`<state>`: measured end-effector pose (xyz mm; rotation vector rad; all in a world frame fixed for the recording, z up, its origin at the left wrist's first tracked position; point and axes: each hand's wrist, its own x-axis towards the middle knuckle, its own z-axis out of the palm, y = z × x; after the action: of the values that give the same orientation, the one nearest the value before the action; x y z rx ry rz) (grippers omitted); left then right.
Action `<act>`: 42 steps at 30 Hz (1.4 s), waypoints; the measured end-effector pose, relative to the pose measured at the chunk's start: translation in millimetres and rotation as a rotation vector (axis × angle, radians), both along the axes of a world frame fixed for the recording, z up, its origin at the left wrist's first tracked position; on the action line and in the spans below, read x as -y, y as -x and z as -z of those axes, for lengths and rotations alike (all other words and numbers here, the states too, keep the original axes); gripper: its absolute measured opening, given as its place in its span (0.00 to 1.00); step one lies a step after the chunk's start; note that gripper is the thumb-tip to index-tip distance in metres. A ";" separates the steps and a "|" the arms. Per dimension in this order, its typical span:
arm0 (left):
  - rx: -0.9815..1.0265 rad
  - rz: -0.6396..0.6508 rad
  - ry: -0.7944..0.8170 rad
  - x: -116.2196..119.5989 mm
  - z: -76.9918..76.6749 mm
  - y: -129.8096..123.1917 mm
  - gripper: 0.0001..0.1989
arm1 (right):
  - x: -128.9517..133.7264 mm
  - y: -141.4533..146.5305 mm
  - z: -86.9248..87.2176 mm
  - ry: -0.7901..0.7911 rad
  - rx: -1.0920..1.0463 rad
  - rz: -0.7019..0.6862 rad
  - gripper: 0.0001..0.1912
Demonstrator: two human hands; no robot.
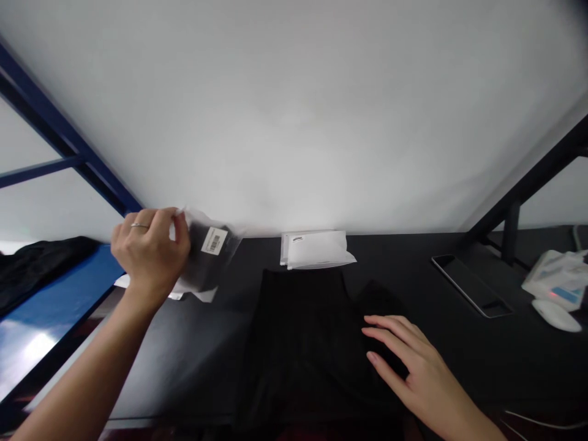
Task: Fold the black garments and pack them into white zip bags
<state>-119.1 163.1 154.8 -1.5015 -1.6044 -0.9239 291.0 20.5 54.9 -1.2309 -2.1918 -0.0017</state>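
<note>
My left hand (151, 248), with a ring on one finger, pinches the edge of a clear plastic bag (229, 248) at the back left of the table. Something dark is packed inside the bag, and a white barcode label (214, 241) shows on it. In front of me a black garment (301, 331) lies spread on the black table, its outline hard to make out. My right hand (408, 361) hovers at or just over the garment's right side, fingers apart and nothing in them; whether it touches the cloth I cannot tell.
White plastic bags (319, 248) lie by the wall behind the garment. To the right are a phone (471, 285), a white mouse (557, 315) and a white device (558, 282). Blue frame bars (82, 150) stand left, beside a blue surface (50, 288) bearing dark cloth (41, 266). A black frame (528, 184) rises right.
</note>
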 end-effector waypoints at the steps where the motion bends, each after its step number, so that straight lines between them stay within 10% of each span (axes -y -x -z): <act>1: 0.007 0.001 -0.021 -1.8 -2.4 -1.7 0.11 | 0.7 1.3 -0.5 0.013 -0.010 -0.012 0.10; 10: -0.411 0.485 -0.261 48.1 2.9 -62.8 0.05 | 3.7 19.6 -8.2 0.338 -0.322 -0.072 0.11; 17: -0.421 1.097 0.136 135.1 82.0 -154.7 0.15 | 1.0 53.0 2.7 0.962 -0.756 -0.064 0.32; 22: -0.410 1.122 0.090 147.3 114.2 -168.2 0.06 | 3.2 54.9 9.1 1.034 -0.736 -0.071 0.34; 28: -0.414 1.099 0.107 148.7 107.6 -159.0 0.07 | 7.4 57.5 8.6 1.142 -0.855 -0.111 0.28; 42: -0.427 0.925 0.207 155.6 88.3 -72.0 0.20 | -4.0 10.6 -21.2 0.720 -0.583 -0.031 0.21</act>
<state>-47.1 7.5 66.5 -2.4578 -0.6714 -0.8106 280.4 24.5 76.1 -1.3268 -1.7165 1.0968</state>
